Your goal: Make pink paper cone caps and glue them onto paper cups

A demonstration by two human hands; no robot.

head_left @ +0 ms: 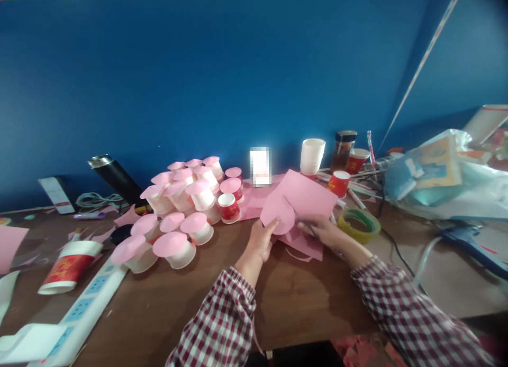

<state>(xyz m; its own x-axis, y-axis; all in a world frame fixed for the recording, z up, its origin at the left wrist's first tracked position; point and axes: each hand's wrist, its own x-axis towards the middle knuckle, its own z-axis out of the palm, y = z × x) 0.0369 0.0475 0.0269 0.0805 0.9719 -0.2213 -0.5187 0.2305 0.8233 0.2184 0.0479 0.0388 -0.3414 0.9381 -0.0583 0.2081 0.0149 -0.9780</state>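
Blue wall rises behind a cluttered brown table. At the table's middle both hands work on a pink sheet, held up off the wood and tilted, its long axis running from about 7 o'clock up to 1 o'clock, one corner pointing toward the wall. The left hand pinches the sheet's rounded lower edge, fingers closed on the paper. The right hand is clenched around scissors, whose thin blades point up toward 11 o'clock into the sheet; the handles are hidden in the fingers. Pink offcuts lie under the hands. At 9 o'clock from the hands stands a cluster of white cups with pink paper discs on top, well apart from the sheet. A red cup stands just beside that cluster. At 3 o'clock, near the right hand, lies a green tape roll. At 1 o'clock stand another red cup, a white cup stack and a dark jar. Far at 3 o'clock a blue glue gun lies below plastic bags. At 8 o'clock a power strip and a tipped red cup lie.
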